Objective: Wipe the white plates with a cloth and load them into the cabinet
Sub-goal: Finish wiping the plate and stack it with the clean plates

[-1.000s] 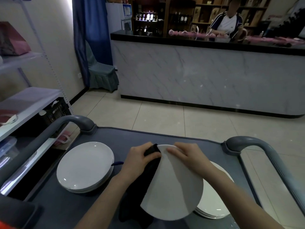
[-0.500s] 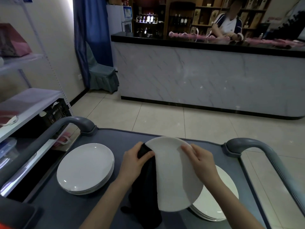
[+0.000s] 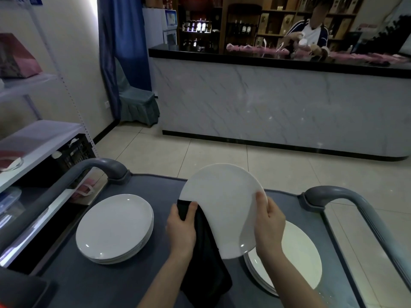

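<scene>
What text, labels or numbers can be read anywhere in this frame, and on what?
No text is legible.
Blue labels atop the shelf rack: blurred.
Bottle labels on the wooden shelves: too small.
Boxes on those shelves: print too small.
Blue panel on the white appliance: blurred.
Held white plate: no print.

White plate (image 3: 222,207) tilted between both hands — left hand (image 3: 181,230) with black cloth (image 3: 205,263).

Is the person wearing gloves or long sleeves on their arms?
No. The left hand and right hand have no gloves. The left arm and right arm are bare too: no sleeves, watch, bracelet or rings that I can see.
</scene>
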`<state>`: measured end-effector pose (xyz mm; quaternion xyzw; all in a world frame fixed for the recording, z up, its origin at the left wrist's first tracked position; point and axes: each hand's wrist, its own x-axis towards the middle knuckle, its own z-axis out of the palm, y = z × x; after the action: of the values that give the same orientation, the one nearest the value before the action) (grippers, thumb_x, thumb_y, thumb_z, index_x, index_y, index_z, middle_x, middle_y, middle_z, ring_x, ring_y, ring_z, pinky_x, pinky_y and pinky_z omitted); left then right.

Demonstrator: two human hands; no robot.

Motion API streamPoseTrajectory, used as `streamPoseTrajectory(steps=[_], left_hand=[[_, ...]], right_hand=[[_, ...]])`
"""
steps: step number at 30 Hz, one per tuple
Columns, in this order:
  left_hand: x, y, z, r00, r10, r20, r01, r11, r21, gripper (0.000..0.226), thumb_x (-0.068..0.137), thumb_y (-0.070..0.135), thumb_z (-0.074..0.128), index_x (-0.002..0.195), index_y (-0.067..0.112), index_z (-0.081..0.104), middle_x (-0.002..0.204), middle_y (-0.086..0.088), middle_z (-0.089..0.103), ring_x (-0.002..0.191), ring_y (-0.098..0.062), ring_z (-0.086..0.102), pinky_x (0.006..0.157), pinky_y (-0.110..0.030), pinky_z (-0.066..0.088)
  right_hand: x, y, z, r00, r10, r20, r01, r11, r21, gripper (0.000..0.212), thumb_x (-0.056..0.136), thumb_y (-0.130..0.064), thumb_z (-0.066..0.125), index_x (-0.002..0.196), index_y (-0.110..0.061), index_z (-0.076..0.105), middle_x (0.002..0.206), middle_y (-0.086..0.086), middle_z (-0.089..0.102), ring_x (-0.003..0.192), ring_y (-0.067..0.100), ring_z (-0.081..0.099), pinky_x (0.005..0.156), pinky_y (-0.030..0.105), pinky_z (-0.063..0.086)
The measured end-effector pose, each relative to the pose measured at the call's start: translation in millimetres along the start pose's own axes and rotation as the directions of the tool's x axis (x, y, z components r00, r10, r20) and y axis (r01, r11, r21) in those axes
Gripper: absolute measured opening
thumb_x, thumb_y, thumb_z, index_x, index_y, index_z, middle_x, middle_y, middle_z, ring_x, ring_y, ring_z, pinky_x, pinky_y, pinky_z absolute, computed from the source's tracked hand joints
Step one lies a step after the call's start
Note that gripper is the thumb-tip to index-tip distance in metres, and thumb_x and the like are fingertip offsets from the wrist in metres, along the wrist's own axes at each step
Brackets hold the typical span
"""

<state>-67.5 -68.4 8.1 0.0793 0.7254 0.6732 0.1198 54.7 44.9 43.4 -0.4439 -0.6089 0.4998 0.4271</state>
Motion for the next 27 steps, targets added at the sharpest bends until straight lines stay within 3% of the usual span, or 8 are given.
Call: streamPoseTrajectory(steps=[4, 7, 10, 14, 18, 20, 23, 27], left_hand=[[19.9, 7.4, -16.1, 0.983, 0.14, 0.122, -0.148, 0.987, 0.057, 0.012, 0.089, 0.031, 0.069, 0.083, 0.024, 0.062, 0.078, 0.01, 0.069, 0.078, -0.007, 0.063, 0.071, -0.025, 0.05], [30.8, 19.8, -18.9, 0.886, 0.283, 0.366, -0.348, 0.929, 0.126, 0.024, 0.085, 0.037, 0.073, 0.076, 0.02, 0.058, 0.07, 0.005, 0.063, 0.062, -0.002, 0.053, 0.059, -0.021, 0.041], [32.7, 29.6, -11.5, 0.751, 0.307, 0.585, -0.477, 0.864, 0.159, 0.026, 0.077, 0.046, 0.072, 0.07, 0.027, 0.055, 0.062, 0.01, 0.055, 0.058, 0.0, 0.044, 0.056, -0.018, 0.036], [31.7, 30.7, -9.6, 0.801, 0.336, 0.495, -0.461, 0.875, 0.151, 0.033, 0.076, 0.048, 0.07, 0.066, 0.024, 0.049, 0.057, 0.013, 0.05, 0.055, -0.001, 0.04, 0.052, -0.016, 0.033], [20.3, 13.9, -11.4, 0.963, 0.2, 0.179, -0.215, 0.974, 0.068, 0.02, 0.087, 0.034, 0.07, 0.075, 0.021, 0.06, 0.069, 0.008, 0.066, 0.067, -0.012, 0.058, 0.063, -0.025, 0.045], [7.1, 4.3, -8.6, 0.993, 0.094, 0.074, -0.096, 0.995, 0.016, 0.016, 0.087, 0.035, 0.07, 0.08, 0.023, 0.063, 0.074, 0.007, 0.069, 0.077, -0.018, 0.064, 0.07, -0.033, 0.049], [8.0, 1.1, -11.4, 0.986, 0.09, 0.142, -0.095, 0.995, 0.031, 0.011, 0.087, 0.031, 0.071, 0.08, 0.027, 0.063, 0.077, 0.01, 0.07, 0.078, -0.012, 0.065, 0.066, -0.025, 0.049], [28.7, 19.0, -17.8, 0.89, 0.243, 0.386, -0.304, 0.947, 0.103, 0.023, 0.084, 0.032, 0.075, 0.073, 0.025, 0.056, 0.068, 0.009, 0.063, 0.061, -0.003, 0.052, 0.056, -0.018, 0.04]], right_hand=[[20.7, -4.0, -22.1, 0.958, -0.148, 0.246, 0.186, 0.973, -0.137, 0.023, 0.095, -0.04, 0.059, 0.073, -0.037, 0.064, 0.065, -0.017, 0.063, 0.06, 0.002, 0.055, 0.056, 0.015, 0.041], [38.2, -25.2, -24.5, 0.836, -0.179, 0.519, 0.367, 0.885, -0.287, 0.012, 0.088, -0.046, 0.065, 0.088, -0.056, 0.059, 0.083, -0.029, 0.066, 0.077, -0.008, 0.059, 0.064, 0.007, 0.042], [43.2, -30.9, -12.1, 0.693, -0.154, 0.704, 0.527, 0.775, -0.349, 0.028, 0.09, -0.05, 0.061, 0.063, -0.045, 0.053, 0.064, -0.024, 0.057, 0.062, -0.004, 0.05, 0.057, 0.016, 0.037], [42.4, -26.2, -11.5, 0.734, -0.226, 0.64, 0.497, 0.821, -0.28, 0.047, 0.093, -0.045, 0.061, 0.057, -0.022, 0.043, 0.052, -0.012, 0.037, 0.052, 0.003, 0.033, 0.05, 0.021, 0.026], [33.9, -13.5, -11.9, 0.95, -0.163, 0.266, 0.207, 0.967, -0.148, 0.051, 0.093, -0.042, 0.061, 0.059, -0.009, 0.042, 0.057, -0.007, 0.036, 0.054, 0.008, 0.032, 0.051, 0.022, 0.025], [24.4, -7.4, -7.5, 0.989, -0.057, 0.133, 0.063, 0.997, -0.04, 0.051, 0.093, -0.042, 0.061, 0.057, -0.013, 0.04, 0.055, -0.009, 0.034, 0.052, 0.008, 0.03, 0.048, 0.018, 0.026], [20.3, 1.9, -10.2, 0.987, -0.039, 0.154, 0.05, 0.996, -0.072, 0.047, 0.094, -0.041, 0.058, 0.052, -0.023, 0.046, 0.05, -0.012, 0.039, 0.048, 0.003, 0.034, 0.045, 0.013, 0.03], [34.4, -4.6, -24.1, 0.92, -0.149, 0.362, 0.226, 0.957, -0.182, 0.043, 0.092, -0.045, 0.061, 0.064, -0.013, 0.059, 0.055, -0.004, 0.048, 0.052, 0.003, 0.039, 0.05, 0.017, 0.033]])
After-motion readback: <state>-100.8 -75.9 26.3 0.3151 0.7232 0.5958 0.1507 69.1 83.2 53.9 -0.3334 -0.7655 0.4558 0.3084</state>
